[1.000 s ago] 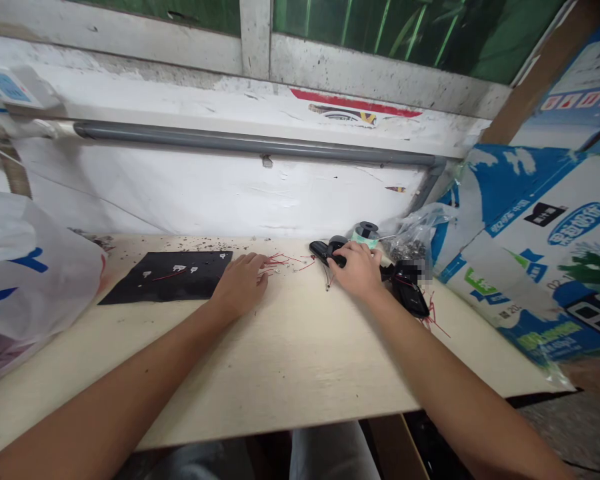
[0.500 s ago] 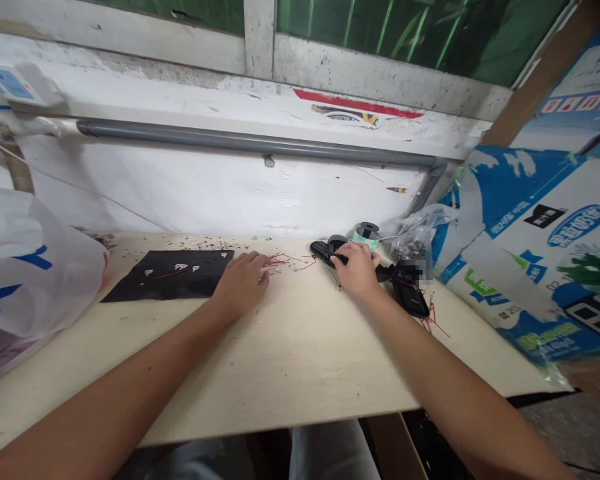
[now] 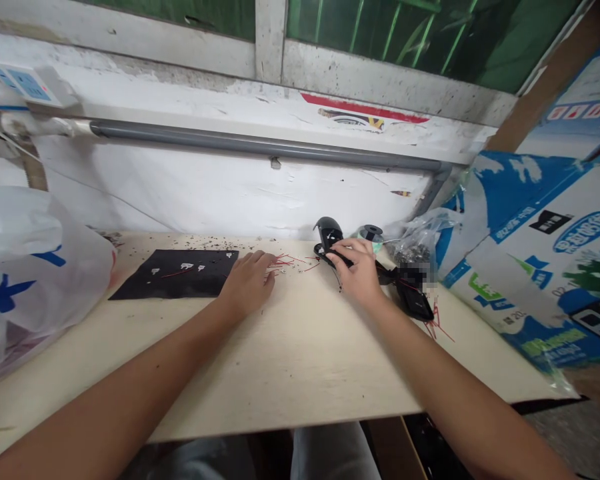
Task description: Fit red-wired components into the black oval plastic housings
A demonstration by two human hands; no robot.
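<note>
My left hand (image 3: 247,280) rests palm down across the right edge of a black mat (image 3: 175,283), its fingers apart and slightly bent. Thin red wires (image 3: 287,260) lie just beyond its fingertips. A red wire and several small white pieces (image 3: 186,266) are on the mat. My right hand (image 3: 357,270) is closed on a black plastic casing (image 3: 329,233), whose rounded end is tilted up; the fingers hide part of it. Another black part lies beneath that casing. Just right of my right wrist is a black rectangular case (image 3: 414,299) on the table.
A green-and-black spool (image 3: 371,233) and a clear bag of small dark parts (image 3: 413,253) stand behind my right hand. More red wires (image 3: 436,327) lie at the right. A white plastic bag (image 3: 40,287) fills the left; a blue-and-white carton (image 3: 540,253) borders the right.
My right hand has raised the rounded end of the black casing off the table, and its inner side now shows. My left hand stays by the mat. The view has shifted slightly.
</note>
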